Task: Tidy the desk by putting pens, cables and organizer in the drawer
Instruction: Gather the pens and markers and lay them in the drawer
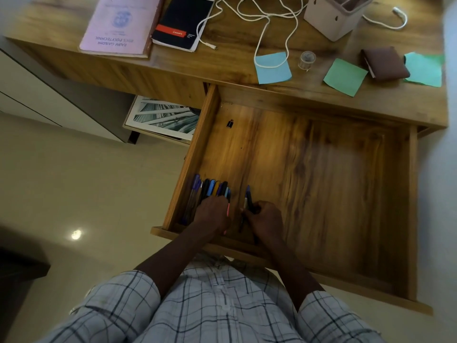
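Both hands are down in the near left corner of the open drawer [321, 184]. The left hand [213, 215] lies over the near ends of a row of pens [210, 190] packed against the left wall. Whether it grips them or just presses, I cannot tell. The right hand [265, 220] has its fingers curled round a couple of dark loose pens [248, 200], just right of the row.

Here's the danger: push those in carelessly and the row fans out, round barrels rolling across the bare wood. Lift the left hand too early and the same could happen.

Up on the desk [173, 68], the white cable [395, 27] sprawls in loops, one strand lying over a blue note [273, 68] and passing near the organizer [333, 18]. A hasty tug could drag the paper along or tip that box.
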